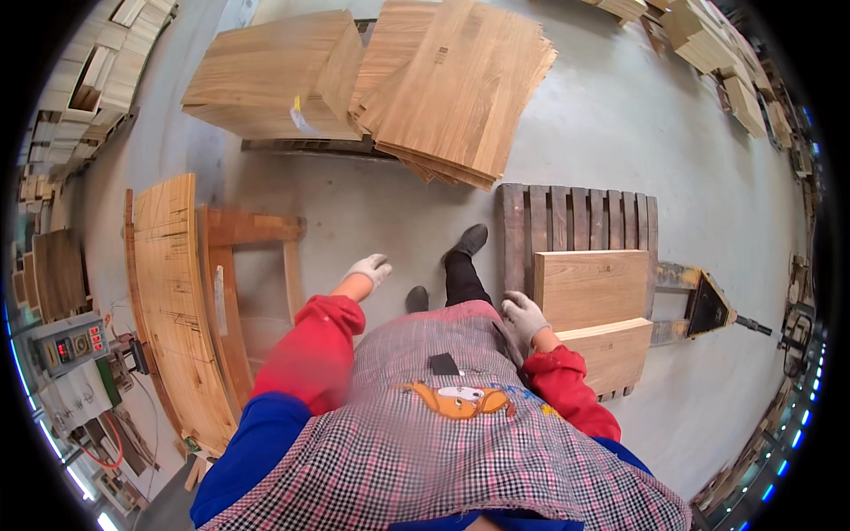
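Observation:
I stand with both arms held away from my checked apron (425, 442), and neither hand holds anything. My left hand (372, 269), in a pale glove, hangs over the floor with loosely bent fingers, to the right of a wooden frame (246, 228). My right hand (525, 317), gloved too, is beside the apron, its fingers loose and partly curled. Nearest to it are wooden boards (591, 285) in two piles on a dark slatted pallet (567, 217). The nearer pile (611, 354) is partly behind my right sleeve.
Ahead stand a neat stack of wide boards (274, 75) and a fanned-out stack (460, 88). A pallet jack (708, 305) reaches the pallet from the right. On the left are a long light wooden panel (173, 292) and a control box (73, 345) with cables.

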{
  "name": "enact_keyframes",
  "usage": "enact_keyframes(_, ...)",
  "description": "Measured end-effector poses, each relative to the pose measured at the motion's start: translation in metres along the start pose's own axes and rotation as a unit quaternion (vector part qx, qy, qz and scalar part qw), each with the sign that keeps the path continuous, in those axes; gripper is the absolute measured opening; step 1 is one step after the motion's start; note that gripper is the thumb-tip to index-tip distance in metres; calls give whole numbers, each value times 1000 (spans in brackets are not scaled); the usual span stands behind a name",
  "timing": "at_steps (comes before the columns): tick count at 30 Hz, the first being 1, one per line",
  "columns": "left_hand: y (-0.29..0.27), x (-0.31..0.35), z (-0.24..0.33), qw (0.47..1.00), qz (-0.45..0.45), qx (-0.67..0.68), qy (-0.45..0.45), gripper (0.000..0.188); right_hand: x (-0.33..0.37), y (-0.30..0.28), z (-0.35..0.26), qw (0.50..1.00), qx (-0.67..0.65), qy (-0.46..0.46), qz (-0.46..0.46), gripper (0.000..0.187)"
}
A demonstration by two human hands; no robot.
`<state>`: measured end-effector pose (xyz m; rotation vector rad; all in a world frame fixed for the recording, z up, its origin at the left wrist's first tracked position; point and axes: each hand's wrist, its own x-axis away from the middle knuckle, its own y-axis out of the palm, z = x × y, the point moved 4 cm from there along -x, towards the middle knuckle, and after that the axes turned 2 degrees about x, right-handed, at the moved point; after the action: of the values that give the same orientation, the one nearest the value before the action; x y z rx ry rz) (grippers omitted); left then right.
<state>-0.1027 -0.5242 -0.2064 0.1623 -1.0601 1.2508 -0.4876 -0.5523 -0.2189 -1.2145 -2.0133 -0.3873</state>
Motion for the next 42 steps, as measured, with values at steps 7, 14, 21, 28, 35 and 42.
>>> enact_keyframes(7, -26, -83, 45, 999, 16, 28, -42, 48, -125, -58, -68, 998, 5, 70, 1, 37)
enact_keyframes(14, -84, -196, 64, 975, 207, 77, -38, 57, -253, -101, -128, 998, 7, 14, 57, 46)
enact_keyframes(21, -141, -271, 90, 963, 258, 2, -80, 65, -322, -80, -144, 992, 63, 58, 90, 48)
enact_keyframes(28, -153, -283, 92, 966, 253, -8, -60, 54, -309, -50, -151, 976, -12, 77, 203, 45)
enact_keyframes(35, -197, -312, 69, 965, 231, -109, -57, 61, -296, 0, -193, 946, 151, 140, 250, 42)
enact_keyframes(42, -288, -385, 63, 951, 212, -212, -79, 64, -305, 91, -204, 973, -11, 183, 138, 38)
